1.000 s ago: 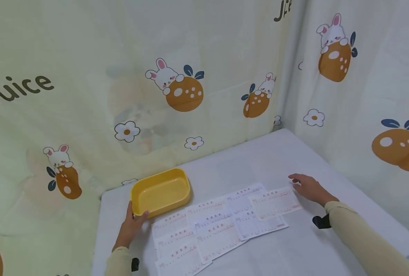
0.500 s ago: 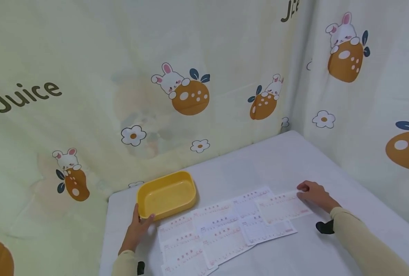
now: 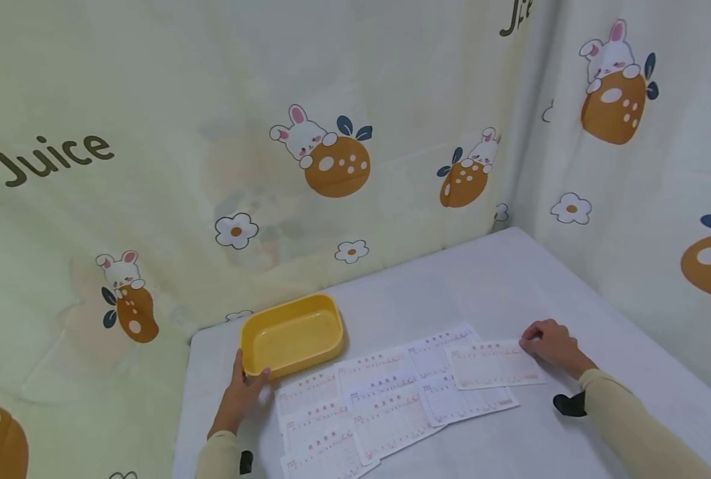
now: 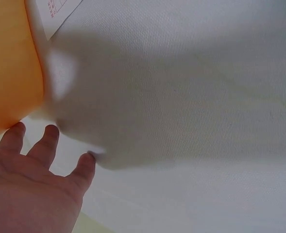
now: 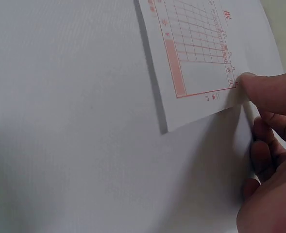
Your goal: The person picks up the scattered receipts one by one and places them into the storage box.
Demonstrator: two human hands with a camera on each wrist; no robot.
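Head view: a person's right hand (image 3: 552, 344) pinched the far right corner of a white, red-printed rectangular paper slip (image 3: 494, 364). The slip lay to the hand's left, long axis running left to right, overlapping a spread of similar white printed slips (image 3: 391, 422); the left hand was well apart. At far left, the left hand (image 3: 237, 398) held the near left corner of a yellow rounded-rectangular tray (image 3: 298, 336), apparently plastic. "Juice" was legible on the pale patterned curtain (image 3: 152, 80); slip headings were too small to read.

Left wrist view: spread, slightly bent fingers met the tray; the thumb's hold could not be told.

Right wrist view: the thumb pressed on the slip's edge; its red grid and lettering were too blurred to read.
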